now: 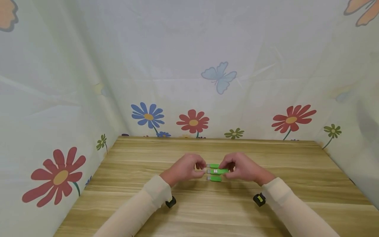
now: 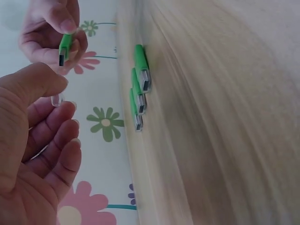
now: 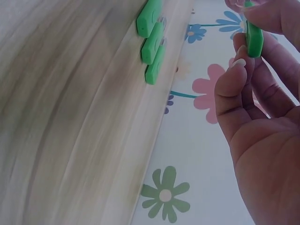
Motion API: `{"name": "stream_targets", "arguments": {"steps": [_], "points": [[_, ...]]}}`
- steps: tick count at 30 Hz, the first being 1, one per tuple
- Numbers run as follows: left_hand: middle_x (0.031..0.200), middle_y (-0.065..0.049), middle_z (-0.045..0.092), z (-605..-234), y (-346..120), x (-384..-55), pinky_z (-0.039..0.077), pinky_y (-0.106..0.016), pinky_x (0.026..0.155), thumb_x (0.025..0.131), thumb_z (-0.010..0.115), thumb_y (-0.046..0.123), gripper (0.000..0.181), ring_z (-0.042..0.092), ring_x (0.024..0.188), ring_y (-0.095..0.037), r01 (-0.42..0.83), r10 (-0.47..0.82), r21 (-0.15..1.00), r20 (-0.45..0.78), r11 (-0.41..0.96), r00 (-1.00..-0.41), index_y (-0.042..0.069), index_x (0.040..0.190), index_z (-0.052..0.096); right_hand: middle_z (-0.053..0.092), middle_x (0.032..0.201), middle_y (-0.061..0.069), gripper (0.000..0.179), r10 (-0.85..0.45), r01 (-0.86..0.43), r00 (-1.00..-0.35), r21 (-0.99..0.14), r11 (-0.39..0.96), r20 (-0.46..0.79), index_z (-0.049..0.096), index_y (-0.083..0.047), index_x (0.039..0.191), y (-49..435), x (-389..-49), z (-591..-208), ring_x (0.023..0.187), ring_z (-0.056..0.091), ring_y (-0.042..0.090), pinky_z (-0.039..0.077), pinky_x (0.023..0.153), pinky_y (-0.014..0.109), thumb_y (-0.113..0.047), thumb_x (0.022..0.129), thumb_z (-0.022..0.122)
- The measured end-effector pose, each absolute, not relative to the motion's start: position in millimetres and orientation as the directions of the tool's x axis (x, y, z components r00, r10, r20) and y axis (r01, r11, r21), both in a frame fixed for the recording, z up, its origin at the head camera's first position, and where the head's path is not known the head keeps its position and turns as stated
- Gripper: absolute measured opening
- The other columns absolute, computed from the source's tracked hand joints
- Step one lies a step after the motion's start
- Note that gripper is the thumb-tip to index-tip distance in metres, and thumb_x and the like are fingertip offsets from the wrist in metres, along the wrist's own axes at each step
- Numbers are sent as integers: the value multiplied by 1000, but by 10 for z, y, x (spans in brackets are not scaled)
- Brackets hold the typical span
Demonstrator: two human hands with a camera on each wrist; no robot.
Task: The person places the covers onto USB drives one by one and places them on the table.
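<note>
Between thumb and fingers, my right hand (image 1: 241, 167) pinches a green USB flash drive (image 2: 64, 47), its metal plug bare and facing the left hand. A small clear cap (image 2: 57, 100) is pinched between the thumb and index finger of my left hand (image 1: 187, 168). Both hands are raised above the table with a short gap between cap and plug. Below them, three more green USB flash drives (image 2: 141, 61) lie side by side on the wood, each with a clear cap over its plug end. In the head view, the held drive overlaps the middle of that row.
The wood-grain table (image 1: 195, 210) reaches back to a white cloth (image 1: 165, 65) printed with flowers and butterflies, which also hangs at both sides. A dark wrist device (image 1: 170, 201) sits below the left cuff and another dark device (image 1: 259, 199) below the right.
</note>
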State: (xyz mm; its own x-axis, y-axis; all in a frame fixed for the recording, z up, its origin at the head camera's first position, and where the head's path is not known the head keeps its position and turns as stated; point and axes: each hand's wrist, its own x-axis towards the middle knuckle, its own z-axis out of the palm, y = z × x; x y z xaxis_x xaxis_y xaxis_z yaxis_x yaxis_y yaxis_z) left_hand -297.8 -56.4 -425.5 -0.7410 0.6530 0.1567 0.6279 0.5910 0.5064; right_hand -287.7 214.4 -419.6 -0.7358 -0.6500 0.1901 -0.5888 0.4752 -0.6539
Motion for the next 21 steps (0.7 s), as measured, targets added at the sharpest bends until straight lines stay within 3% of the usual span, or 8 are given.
{"name": "stream_targets", "arguments": {"steps": [13, 21], "points": [[87, 9, 70, -4248, -500, -2914, 53, -17, 77, 89, 80, 19, 16, 63, 83, -10, 637, 673, 547, 172, 542, -720, 9, 101, 78, 73, 93, -3, 17, -657, -583, -727, -685, 437, 200, 79, -19, 96, 2067, -2836, -4224, 73, 62, 9, 57, 67, 30, -9, 83, 82], [86, 10, 69, -4293, -482, -2921, 52, -15, 75, 88, 80, 20, 16, 60, 81, -6, 653, 681, 533, 181, 538, -709, 10, 101, 78, 74, 93, 1, 16, -657, -570, -729, -700, 430, 191, 79, -16, 96, 2059, -2829, -4229, 72, 62, 10, 57, 67, 30, -8, 82, 82]]}}
